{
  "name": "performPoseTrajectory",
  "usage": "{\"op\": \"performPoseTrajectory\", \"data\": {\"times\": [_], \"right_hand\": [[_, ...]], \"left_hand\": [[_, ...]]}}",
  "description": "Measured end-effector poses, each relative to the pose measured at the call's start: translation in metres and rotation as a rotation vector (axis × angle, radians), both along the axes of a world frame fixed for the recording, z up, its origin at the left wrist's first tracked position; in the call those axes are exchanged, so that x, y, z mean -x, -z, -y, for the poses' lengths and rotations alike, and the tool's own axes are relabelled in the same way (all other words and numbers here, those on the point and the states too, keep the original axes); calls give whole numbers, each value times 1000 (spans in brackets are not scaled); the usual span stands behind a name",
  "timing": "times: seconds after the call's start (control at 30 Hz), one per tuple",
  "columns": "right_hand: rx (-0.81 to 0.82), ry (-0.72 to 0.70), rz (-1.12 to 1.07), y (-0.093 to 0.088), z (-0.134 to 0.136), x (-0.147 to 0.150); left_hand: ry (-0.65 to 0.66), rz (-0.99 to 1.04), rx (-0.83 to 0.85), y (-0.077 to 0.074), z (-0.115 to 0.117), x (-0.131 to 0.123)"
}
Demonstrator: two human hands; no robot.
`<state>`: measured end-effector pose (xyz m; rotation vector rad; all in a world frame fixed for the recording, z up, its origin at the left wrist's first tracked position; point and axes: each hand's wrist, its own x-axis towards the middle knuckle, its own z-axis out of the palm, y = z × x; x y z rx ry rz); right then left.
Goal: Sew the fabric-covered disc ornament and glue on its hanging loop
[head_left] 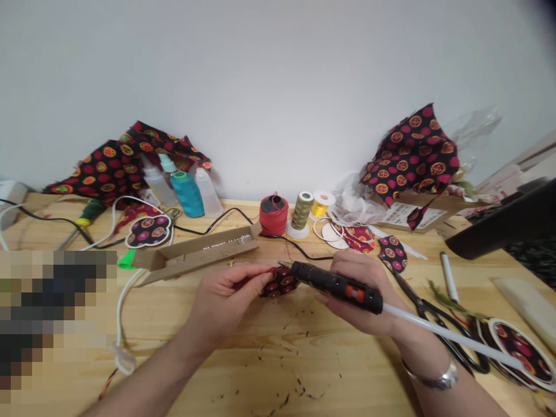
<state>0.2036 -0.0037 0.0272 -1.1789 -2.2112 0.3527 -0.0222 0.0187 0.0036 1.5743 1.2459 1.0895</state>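
My left hand (226, 301) pinches a small piece of black fabric (278, 282) with pink and orange round motifs. My right hand (362, 292) is wrapped round a black glue gun (334, 285), its nozzle pointing left at the upper edge of the fabric piece. Whether the nozzle touches the cloth I cannot tell. A long white glue stick (452, 335) sticks out of the gun's back end, over the scissors (438, 318). Beyond my hands lies a long open cardboard box (200, 255).
Spools of red (273, 215), olive (302, 211) and yellow thread (321, 205) stand by the wall. At left are a teal thread cone (187, 195) and squeeze bottles (209, 194). Patterned cloth (408, 153) covers a carton (417, 215) at right. Black cable (299, 248) crosses behind.
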Motion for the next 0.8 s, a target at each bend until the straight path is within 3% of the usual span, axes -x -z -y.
{"op": "performPoseTrajectory", "data": {"times": [0.23, 0.8], "right_hand": [[21, -55, -3, 1, 0, 2], [30, -37, -10, 1, 0, -3]], "left_hand": [[-3, 21, 15, 3, 0, 0], [-5, 61, 10, 3, 0, 0]]}}
